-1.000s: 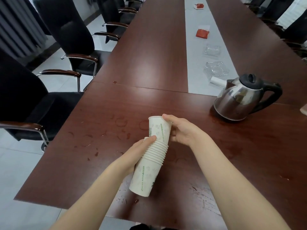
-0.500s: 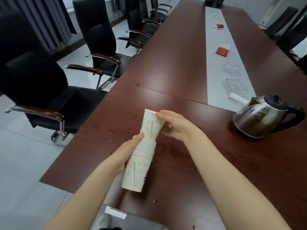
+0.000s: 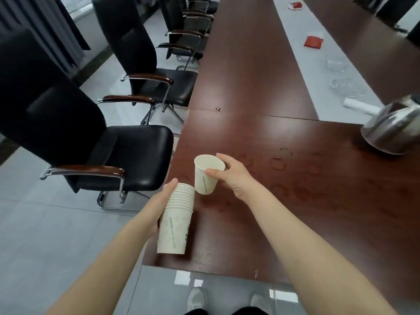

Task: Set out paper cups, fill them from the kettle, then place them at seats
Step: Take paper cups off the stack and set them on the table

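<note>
My left hand [image 3: 156, 208] grips a stack of white paper cups [image 3: 177, 221] with green print, held upright above the near left corner of the dark wooden table [image 3: 284, 201]. A single paper cup [image 3: 206, 176], separated from the stack, is held mouth-up and slightly tilted by my right hand [image 3: 231, 176], thumb on its near side and fingers behind. This cup is empty and hangs just above the tabletop, beside the top of the stack. The steel kettle [image 3: 395, 128] stands at the right edge of view, partly cut off.
Black office chairs [image 3: 127, 153] with wooden armrests line the table's left side. A pale strip [image 3: 302, 53] runs down the table's middle with glass ashtrays [image 3: 347, 87], red packets [image 3: 313, 40] and a white roll [image 3: 361, 106]. Ring stains mark the wood near my hands.
My right hand has pulled the top cup fully out of the stack and lifted it free. The view has swung left, so the kettle now sits at the right edge.
</note>
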{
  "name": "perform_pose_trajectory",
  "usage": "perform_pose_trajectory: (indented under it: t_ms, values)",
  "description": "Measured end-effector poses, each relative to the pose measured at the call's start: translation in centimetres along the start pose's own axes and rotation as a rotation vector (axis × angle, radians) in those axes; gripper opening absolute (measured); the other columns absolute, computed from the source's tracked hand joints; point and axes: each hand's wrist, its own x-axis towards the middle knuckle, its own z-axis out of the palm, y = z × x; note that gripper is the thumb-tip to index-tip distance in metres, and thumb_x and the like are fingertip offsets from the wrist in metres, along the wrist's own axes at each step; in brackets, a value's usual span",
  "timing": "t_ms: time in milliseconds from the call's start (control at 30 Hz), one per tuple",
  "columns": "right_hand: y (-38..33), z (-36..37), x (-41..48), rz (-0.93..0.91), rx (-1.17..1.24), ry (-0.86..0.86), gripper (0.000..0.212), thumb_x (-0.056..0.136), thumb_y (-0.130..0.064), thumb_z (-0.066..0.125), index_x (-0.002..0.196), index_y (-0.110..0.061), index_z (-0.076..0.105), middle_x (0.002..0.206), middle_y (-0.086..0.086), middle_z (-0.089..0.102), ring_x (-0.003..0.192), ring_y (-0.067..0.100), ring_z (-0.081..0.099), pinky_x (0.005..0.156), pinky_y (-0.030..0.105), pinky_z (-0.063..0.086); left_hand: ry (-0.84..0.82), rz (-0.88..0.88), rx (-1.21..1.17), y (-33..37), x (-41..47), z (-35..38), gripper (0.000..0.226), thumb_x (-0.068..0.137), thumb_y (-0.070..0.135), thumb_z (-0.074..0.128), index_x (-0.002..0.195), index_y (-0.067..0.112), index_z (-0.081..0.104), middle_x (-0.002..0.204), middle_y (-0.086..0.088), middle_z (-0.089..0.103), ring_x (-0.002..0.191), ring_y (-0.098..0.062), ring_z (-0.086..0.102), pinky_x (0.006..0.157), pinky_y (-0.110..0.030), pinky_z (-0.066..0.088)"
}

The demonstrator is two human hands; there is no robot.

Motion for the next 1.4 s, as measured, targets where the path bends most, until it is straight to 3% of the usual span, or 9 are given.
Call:
perform_pose_trajectory:
  t_ms: [233, 433, 633, 767, 967, 1133, 1267, 1333, 1400]
  values:
    - [2.8, 2.8, 0.6, -0.077, -0.104, -0.004, 0.079, 0.069, -0.004, 0.082, 0.139, -0.014, 0.047, 0.134, 0.004, 0.054, 0.119, 0.017, 0.052, 0.094, 0.024, 0.044, 0.013, -0.001, -0.067, -0.3, -0.2, -2.3, 0.053, 0.090, 0.055, 0.049, 0.102, 0.007, 0.068, 0.084, -0.012, 0.073, 0.071, -0.022, 0.070, 0.066, -0.032, 0.058]
    - [4.6, 3.1, 0.8, -0.112, -0.280, -0.033, 0.082, 0.067, -0.009, 0.085, 0.140, -0.014, 0.046, 0.137, 0.000, 0.050, 0.122, 0.014, 0.047, 0.101, 0.023, 0.037, 0.056, 0.001, -0.097, -0.1, -0.2, -1.8, 0.054, 0.090, 0.052, 0.051, 0.116, 0.006, 0.063, 0.095, -0.014, 0.073, 0.078, -0.023, 0.070, 0.072, -0.033, 0.058]
    - [5.9, 2.9, 0.9, -0.111, -0.368, -0.073, 0.079, 0.066, -0.006, 0.084, 0.135, -0.020, 0.047, 0.129, 0.002, 0.055, 0.117, 0.021, 0.053, 0.102, 0.037, 0.043, 0.043, -0.002, -0.070, 0.1, 0.0, -1.5, 0.056, 0.090, 0.053, 0.051, 0.117, 0.006, 0.063, 0.103, -0.017, 0.071, 0.084, -0.025, 0.069, 0.074, -0.035, 0.058]
    - [6.3, 2.8, 1.2, -0.084, -0.345, -0.108, 0.084, 0.065, -0.007, 0.084, 0.136, -0.023, 0.043, 0.128, 0.002, 0.055, 0.118, 0.023, 0.053, 0.099, 0.035, 0.046, 0.006, -0.011, -0.049, -0.1, -0.1, -1.3, 0.064, 0.081, 0.057, 0.056, 0.119, 0.006, 0.062, 0.109, -0.019, 0.069, 0.091, -0.028, 0.068, 0.082, -0.039, 0.056]
    - [5.9, 2.7, 0.8, -0.060, -0.335, -0.116, 0.099, 0.071, -0.018, 0.083, 0.150, -0.019, 0.024, 0.152, 0.000, 0.034, 0.137, 0.016, 0.037, 0.113, 0.032, 0.030, -0.047, -0.001, -0.009, -0.1, -0.1, -1.3, 0.073, 0.069, 0.061, 0.058, 0.118, 0.008, 0.063, 0.108, -0.019, 0.070, 0.094, -0.030, 0.068, 0.087, -0.042, 0.055]
    - [3.5, 2.2, -1.0, -0.123, -0.353, 0.009, 0.060, 0.087, -0.037, 0.066, 0.141, -0.024, 0.041, 0.146, -0.001, 0.037, 0.132, 0.010, 0.034, 0.107, 0.027, 0.029, -0.104, 0.024, 0.031, 0.3, -0.1, -0.7, 0.052, 0.084, 0.054, 0.053, 0.108, 0.010, 0.068, 0.100, -0.014, 0.073, 0.089, -0.026, 0.070, 0.086, -0.040, 0.055]
    - [0.3, 1.5, -2.7, -0.188, -0.250, -0.040, 0.005, 0.091, -0.027, 0.063, 0.094, -0.026, 0.066, 0.102, -0.008, 0.062, 0.095, 0.004, 0.054, 0.081, 0.019, 0.042, -0.154, 0.035, 0.037, 0.5, -0.1, 0.4, 0.044, 0.089, 0.051, 0.051, 0.084, 0.017, 0.077, 0.091, -0.011, 0.074, 0.078, -0.021, 0.071, 0.076, -0.035, 0.055]
    - [-1.0, 1.1, -3.6, -0.158, -0.181, -0.157, 0.010, 0.092, -0.021, 0.061, 0.084, -0.023, 0.069, 0.086, -0.011, 0.067, 0.078, -0.001, 0.059, 0.068, 0.013, 0.048, -0.186, 0.043, 0.046, 0.7, -0.2, 1.0, 0.044, 0.083, 0.056, 0.054, 0.089, 0.018, 0.077, 0.095, -0.011, 0.073, 0.083, -0.023, 0.070, 0.082, -0.039, 0.053]
    - [-1.6, 0.6, -4.2, -0.132, -0.160, -0.235, 0.014, 0.091, -0.017, 0.061, 0.080, -0.021, 0.069, 0.078, -0.013, 0.069, 0.074, -0.002, 0.060, 0.067, 0.012, 0.048, -0.206, 0.038, 0.024, 0.8, -0.2, 1.8, 0.053, 0.075, 0.059, 0.059, 0.101, 0.015, 0.074, 0.098, -0.012, 0.073, 0.085, -0.024, 0.069, 0.084, -0.040, 0.052]
